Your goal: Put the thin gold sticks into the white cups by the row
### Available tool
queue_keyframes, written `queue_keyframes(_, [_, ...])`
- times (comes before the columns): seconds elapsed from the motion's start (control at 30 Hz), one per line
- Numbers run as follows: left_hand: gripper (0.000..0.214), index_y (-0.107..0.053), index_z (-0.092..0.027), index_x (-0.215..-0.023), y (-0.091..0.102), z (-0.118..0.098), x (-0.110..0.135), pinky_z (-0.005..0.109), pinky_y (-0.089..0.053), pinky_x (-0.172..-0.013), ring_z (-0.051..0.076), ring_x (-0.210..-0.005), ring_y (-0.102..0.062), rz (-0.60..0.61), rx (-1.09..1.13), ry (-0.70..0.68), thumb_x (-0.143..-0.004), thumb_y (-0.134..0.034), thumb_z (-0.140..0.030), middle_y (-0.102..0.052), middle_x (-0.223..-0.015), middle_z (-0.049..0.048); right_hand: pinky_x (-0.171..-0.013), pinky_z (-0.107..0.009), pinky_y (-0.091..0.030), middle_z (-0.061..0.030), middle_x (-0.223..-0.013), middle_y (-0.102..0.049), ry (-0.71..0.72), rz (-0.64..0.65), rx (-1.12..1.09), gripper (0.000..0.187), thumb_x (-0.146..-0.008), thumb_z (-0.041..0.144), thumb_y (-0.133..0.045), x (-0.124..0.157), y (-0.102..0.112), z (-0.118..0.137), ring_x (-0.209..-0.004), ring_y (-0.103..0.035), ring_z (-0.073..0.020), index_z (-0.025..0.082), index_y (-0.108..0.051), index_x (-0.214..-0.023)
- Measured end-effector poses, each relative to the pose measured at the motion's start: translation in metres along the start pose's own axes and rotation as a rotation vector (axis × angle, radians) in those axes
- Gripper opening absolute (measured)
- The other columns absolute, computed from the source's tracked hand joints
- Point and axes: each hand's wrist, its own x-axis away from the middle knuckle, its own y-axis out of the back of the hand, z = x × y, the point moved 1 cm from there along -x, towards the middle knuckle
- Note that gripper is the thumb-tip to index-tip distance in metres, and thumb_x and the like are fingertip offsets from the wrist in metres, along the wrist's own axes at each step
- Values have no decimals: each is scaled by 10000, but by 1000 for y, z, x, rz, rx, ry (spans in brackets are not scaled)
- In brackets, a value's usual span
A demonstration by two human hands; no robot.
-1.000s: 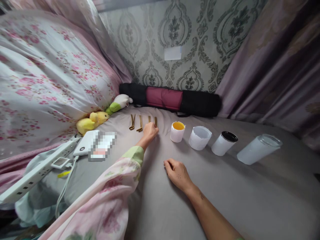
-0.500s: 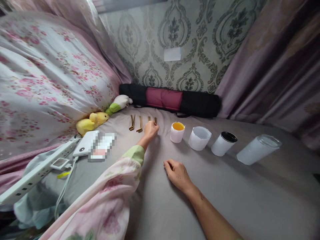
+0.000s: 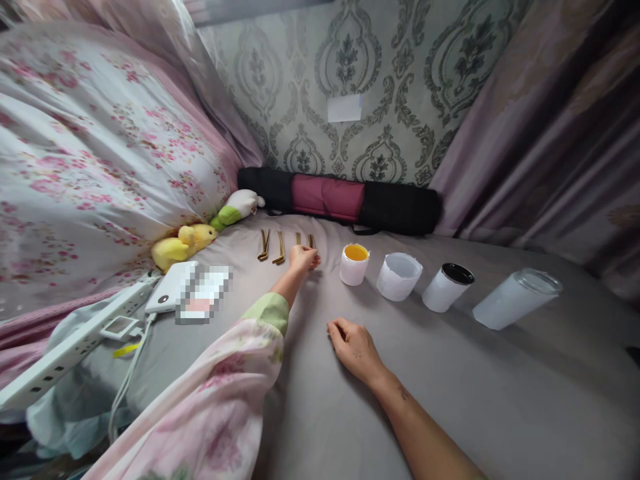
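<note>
My left hand [image 3: 303, 258] reaches forward over the near ends of two small groups of gold-coloured rods. Its fingers are curled together beside the rightmost rods [image 3: 311, 240] and partly cover them; what lies between the fingertips is hidden. The third group of rods [image 3: 299, 237] shows just behind the knuckles. Further left lie two more groups, the leftmost rods [image 3: 264, 245] and bent-ended rods [image 3: 280, 248]. My right hand [image 3: 356, 347] rests on the grey sheet with its fingers curled in and nothing visible in them. Nearest to it stands a white-wrapped cup with a yellow inside [image 3: 354, 268].
Right of that cup stand a wide white cup [image 3: 399, 281], a black-lined white cup [image 3: 444, 292] and a tall translucent jar [image 3: 515, 303]. A black and maroon bag [image 3: 327, 198] lies along the wall. Plush toys [image 3: 183, 248], a white device [image 3: 173, 287] and a power strip [image 3: 75, 350] are left.
My left hand has turned slightly at the rods, and its fingers show more on the right side. The right hand, the cups and the jar have stayed in place.
</note>
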Motion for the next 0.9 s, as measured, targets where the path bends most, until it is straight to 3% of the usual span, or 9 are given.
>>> queue_keyframes(0.43, [34,-552,-86,-707,-7,12,16,216,-509,-560,136,-576,-622,153,413,111,-725,-576,-103,-628,-624,96,-561,-207,-306,-43,-624,-614,-20,7,-11,395,-877,399,-345,0,2,3,-577,-520,-117,176,-637,-731])
queue_keyframes(0.73, [43,-571,-56,-756,-7,21,32,189,-503,-542,110,-555,-604,241,514,164,-761,-554,-95,-626,-639,100,-554,-201,-298,-32,-617,-610,8,-3,-7,367,-875,367,-359,-1,0,1,-563,-513,-108,176,-631,-720])
queue_keyframes(0.9, [164,-584,-55,-749,-5,26,39,188,-499,-536,95,-530,-587,274,548,171,-821,-510,-183,-625,-647,100,-562,-200,-311,-39,-620,-614,-9,-2,-15,372,-870,380,-363,0,1,2,-577,-523,-115,177,-634,-719])
